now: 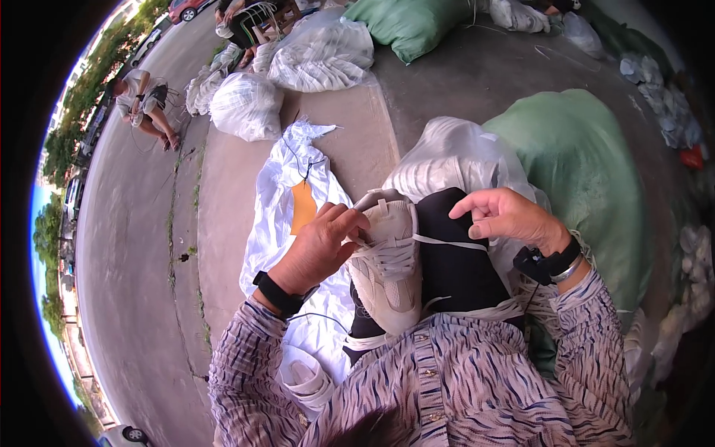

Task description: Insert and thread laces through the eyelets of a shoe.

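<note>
A beige sneaker (385, 261) lies across my lap on black cloth (456, 276), its heel opening away from me and its toe toward my body. At the left side of its eyelets, my left hand (320, 247) is closed in a pinch around the shoelace; the fingertips partly hide the grip. One loose end of the pale shoelace (447, 242) runs right from the shoe across the black cloth. Just above that end, my right hand (514, 220) hovers with its index finger and thumb apart, holding nothing.
White sheeting (279, 194) with an orange strip (303, 208) lies left of my lap. A clear bag of white items (462, 153) and a large green sack (577, 164) stand at the right. Farther off are more bags (246, 104) and a squatting person (145, 104).
</note>
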{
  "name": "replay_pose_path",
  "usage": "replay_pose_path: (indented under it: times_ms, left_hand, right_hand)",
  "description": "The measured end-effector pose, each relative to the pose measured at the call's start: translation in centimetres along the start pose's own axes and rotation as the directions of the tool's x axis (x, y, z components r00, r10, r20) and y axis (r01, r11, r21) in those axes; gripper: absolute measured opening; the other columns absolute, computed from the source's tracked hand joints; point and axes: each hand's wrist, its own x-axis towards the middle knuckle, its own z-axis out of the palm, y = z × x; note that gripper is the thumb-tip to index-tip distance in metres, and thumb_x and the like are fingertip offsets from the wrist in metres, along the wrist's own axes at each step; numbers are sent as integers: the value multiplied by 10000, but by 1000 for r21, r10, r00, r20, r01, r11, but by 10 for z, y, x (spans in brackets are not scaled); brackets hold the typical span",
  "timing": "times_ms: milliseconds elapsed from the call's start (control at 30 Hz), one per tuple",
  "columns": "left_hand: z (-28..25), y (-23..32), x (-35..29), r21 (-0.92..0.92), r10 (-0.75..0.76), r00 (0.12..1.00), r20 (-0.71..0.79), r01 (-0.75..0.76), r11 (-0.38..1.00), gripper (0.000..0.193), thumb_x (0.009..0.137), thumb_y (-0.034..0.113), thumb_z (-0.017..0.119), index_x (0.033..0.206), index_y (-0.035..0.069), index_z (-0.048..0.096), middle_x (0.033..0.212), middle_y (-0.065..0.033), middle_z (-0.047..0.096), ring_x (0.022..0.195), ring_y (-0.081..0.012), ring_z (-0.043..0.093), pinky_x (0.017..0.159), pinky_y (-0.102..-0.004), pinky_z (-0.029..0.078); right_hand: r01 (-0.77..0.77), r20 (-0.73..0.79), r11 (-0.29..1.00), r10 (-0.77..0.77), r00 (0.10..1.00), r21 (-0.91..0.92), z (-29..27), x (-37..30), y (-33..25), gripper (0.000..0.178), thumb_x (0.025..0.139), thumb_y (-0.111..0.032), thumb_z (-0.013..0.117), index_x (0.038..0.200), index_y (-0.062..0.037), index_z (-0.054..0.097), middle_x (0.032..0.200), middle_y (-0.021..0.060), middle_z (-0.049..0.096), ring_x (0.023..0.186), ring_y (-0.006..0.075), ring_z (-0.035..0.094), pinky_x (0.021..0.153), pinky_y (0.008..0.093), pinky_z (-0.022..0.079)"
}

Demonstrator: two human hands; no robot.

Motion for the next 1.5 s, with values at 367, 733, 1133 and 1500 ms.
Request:
replay_pose_path:
  times_ms: [367, 733, 1133, 1500]
  left_hand:
    - [35, -12, -25, -295, -85, 942, -326, -16, 955, 448, 636, -133, 627, 1027, 47, 502, 934, -98, 543, 882, -245, 563, 777, -332, 465]
    - [29, 32, -4, 235, -134, 973, -189, 177, 956, 116, 728, 187, 697, 787, 96, 654, 970, -69, 513, 954, -280, 491, 718, -396, 510]
    - [8, 7, -8, -8, 18, 995, -98, -19, 1000, 123, 690, 73, 755, 707, 53, 634, 1103, -91, 543, 1089, -284, 500, 891, -361, 448]
    - [9, -3, 12, -250, -187, 963, -195, 136, 959, 203, 781, 18, 667, 975, 45, 617, 1026, -97, 609, 949, -227, 597, 801, -311, 493]
  right_hand:
    - [389, 111, 545, -473, 874, -743, 96, 89, 4, 103, 790, -147, 600, 813, -84, 679, 776, 122, 662, 779, 273, 660, 700, 381, 511]
    - [289, -362, 913, -383, 850, -287, 35, 85, 5, 99, 864, -77, 554, 863, 12, 596, 632, 7, 577, 573, 65, 518, 534, 234, 436]
    - [339, -417, 442, 89, 905, 830, -41, 47, 40, 141, 940, -175, 484, 864, -75, 548, 679, -7, 540, 409, 57, 328, 387, 211, 255]
    - [647, -574, 141, -348, 741, 750, -208, -120, -43, 109, 905, -36, 383, 840, 15, 454, 655, 36, 436, 375, 82, 265, 383, 249, 167]
